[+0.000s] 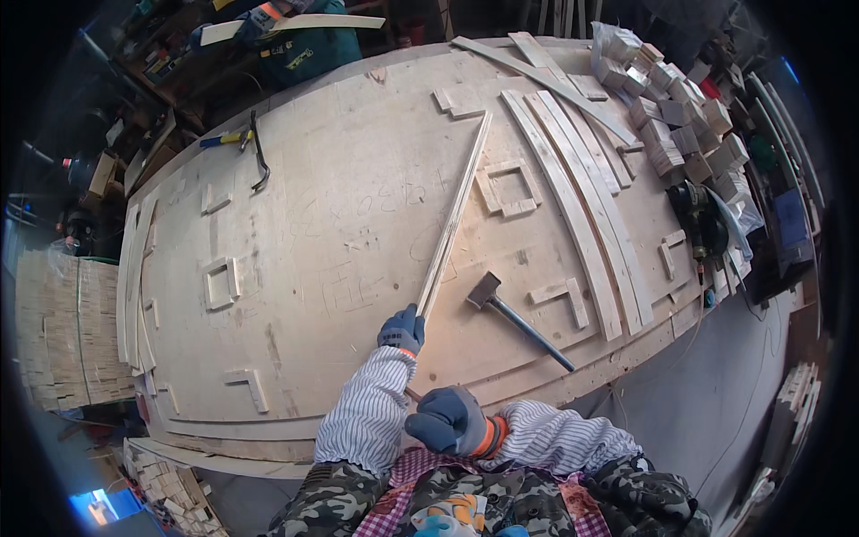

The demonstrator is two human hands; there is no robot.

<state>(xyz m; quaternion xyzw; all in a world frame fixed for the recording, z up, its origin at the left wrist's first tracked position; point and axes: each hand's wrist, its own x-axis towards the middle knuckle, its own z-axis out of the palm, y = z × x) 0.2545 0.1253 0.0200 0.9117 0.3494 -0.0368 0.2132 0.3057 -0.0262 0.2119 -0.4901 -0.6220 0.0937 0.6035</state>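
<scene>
My left hand (403, 330), in a blue-grey glove, is closed on the near end of a long narrow wooden strip (456, 208). The strip slants away across the plywood tabletop (331, 179), its far end touching or close to a small wooden corner piece (458, 102). Near my body, at the table's front edge, my gloved right hand (449, 421) is curled closed; whatever its fingers may hold is hidden. A hammer (484, 290) with a blue-grey handle lies on the table to the right of the strip.
Long boards (573, 215) and a heap of wooden blocks (667, 125) lie at the right. Small wooden frames (222, 283) and L-shaped pieces (246, 388) dot the table. A pry bar (259, 157) rests far left. Across the table, another person's gloved hand (265, 16) holds a board.
</scene>
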